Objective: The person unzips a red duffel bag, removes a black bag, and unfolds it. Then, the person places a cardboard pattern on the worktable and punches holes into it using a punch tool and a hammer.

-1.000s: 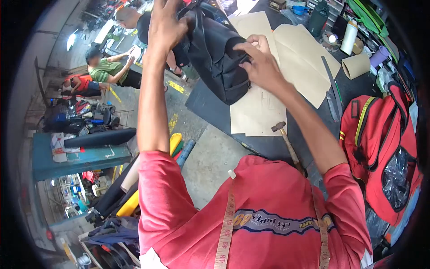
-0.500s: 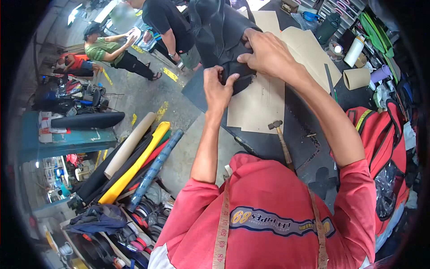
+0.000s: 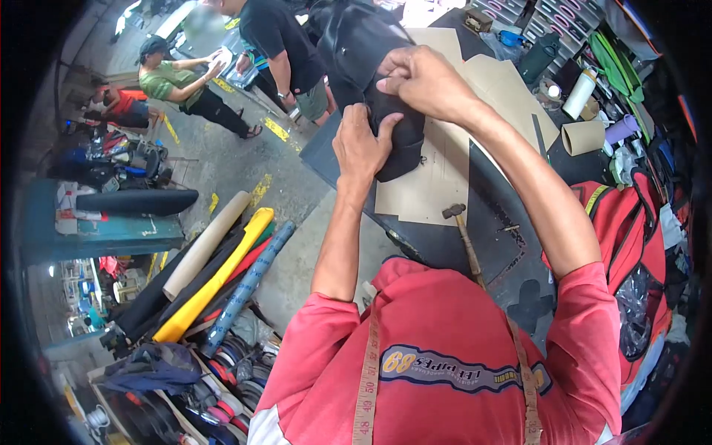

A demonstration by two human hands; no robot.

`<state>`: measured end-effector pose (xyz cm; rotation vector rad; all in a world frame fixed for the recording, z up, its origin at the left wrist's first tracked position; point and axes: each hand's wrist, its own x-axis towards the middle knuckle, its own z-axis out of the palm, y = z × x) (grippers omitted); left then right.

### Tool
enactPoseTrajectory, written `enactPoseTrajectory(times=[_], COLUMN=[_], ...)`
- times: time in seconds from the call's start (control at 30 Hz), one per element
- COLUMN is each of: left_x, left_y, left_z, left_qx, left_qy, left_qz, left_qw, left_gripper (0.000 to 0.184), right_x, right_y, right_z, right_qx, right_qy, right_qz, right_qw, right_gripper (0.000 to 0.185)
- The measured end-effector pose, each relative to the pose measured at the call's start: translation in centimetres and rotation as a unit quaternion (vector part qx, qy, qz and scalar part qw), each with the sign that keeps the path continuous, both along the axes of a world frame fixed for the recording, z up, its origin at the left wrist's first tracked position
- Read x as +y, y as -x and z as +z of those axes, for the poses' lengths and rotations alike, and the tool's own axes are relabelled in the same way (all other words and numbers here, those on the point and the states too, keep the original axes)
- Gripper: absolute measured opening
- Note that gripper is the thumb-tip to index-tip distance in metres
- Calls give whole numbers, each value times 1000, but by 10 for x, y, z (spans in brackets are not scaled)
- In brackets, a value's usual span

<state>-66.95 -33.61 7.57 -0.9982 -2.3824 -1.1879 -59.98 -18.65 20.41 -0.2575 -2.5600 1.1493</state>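
Note:
A soft black leather-like piece [image 3: 404,133] with folds and a shaped lower end lies over the work table at the top centre. My left hand [image 3: 361,144] grips its left side, with the fingers curled over the edge and the thumb on the near face. Higher up and to the right, my right hand [image 3: 430,83] pinches the material between thumb and fingers. Under the piece is brown pattern card [image 3: 423,196]. Just below the card rests a hammer [image 3: 466,241] with a wooden handle.
More brown card [image 3: 512,96], a cardboard tube [image 3: 582,139] and a white bottle [image 3: 580,94] sit on the table's right. A red bag [image 3: 630,252] stands at its right edge. Fabric rolls [image 3: 215,274] lean at the left. Two people stand beyond the table; another sits farther back.
The lower end of the black piece has turned down and now shows a rounded, fuller shape over the card. My right hand has shifted slightly left along it; my left hand still grips it.

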Motion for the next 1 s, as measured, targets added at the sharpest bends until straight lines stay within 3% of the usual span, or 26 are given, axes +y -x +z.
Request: enactPoseTrajectory(times=[0.07, 0.13, 0.2, 0.27, 0.33, 0.37, 0.43, 0.47, 0.57, 0.67, 0.77, 0.87, 0.97, 1.0], left_x=[2, 1, -1, -9, -13, -14, -15, -15, -19, -21, -25, -37, -64, -65], left_y=[6, 12, 12, 12, 12, 11, 8, 6, -3, 0, 7, -5, 28, 29], left_z=[-1, -4, -2, 2, 2, 2, 3, 4, 8, 6, 5, 82, 93, 116], left_qx=[60, 59, 34, -2, -14, -25, -22, -24, -25, -2, 17, -123, -186, -245], left_qy=[11, 9, 5, 28, 31, 33, 23, 29, 52, 46, 47, 196, 119, 138], left_qz=[-11, -35, -40, -31, -33, -32, -35, -36, -46, -60, -82, -81, -158, -113], left_qw=[998, 998, 999, 999, 999, 999, 999, 999, 997, 997, 995, 970, 963, 953], left_gripper=[30, 26, 27, 33, 34, 35, 36, 35, 33, 30, 27, 38, 24, 15], right_x=[-4, -5, 4, 28, 45, 58, 60, 46, 17, 11, 11, 11, 11, 10], right_y=[1, -2, -10, -36, -52, -54, -57, -63, -56, -53, -54, -57, -65, -66], right_z=[2, 11, 27, 41, 21, -8, -77, -78, -101, -109, -110, -115, -114, -118], right_qx=[2, -9, 6, 17, 91, 56, 95, 32, 70, 93, 74, 91, 82, 93], right_qy=[7, -10, 136, 172, 174, 178, 218, 181, 245, 212, 168, 179, 199, 232], right_qz=[7, 16, 82, 49, -66, -91, -73, -98, -118, -127, -141, -148, -144, -144], right_qw=[1000, 1000, 987, 984, 978, 978, 969, 978, 960, 964, 973, 969, 966, 958], right_gripper=[23, 21, 21, 24, 19, 23, 30, 39, 51, 42, 44, 39, 37, 41])
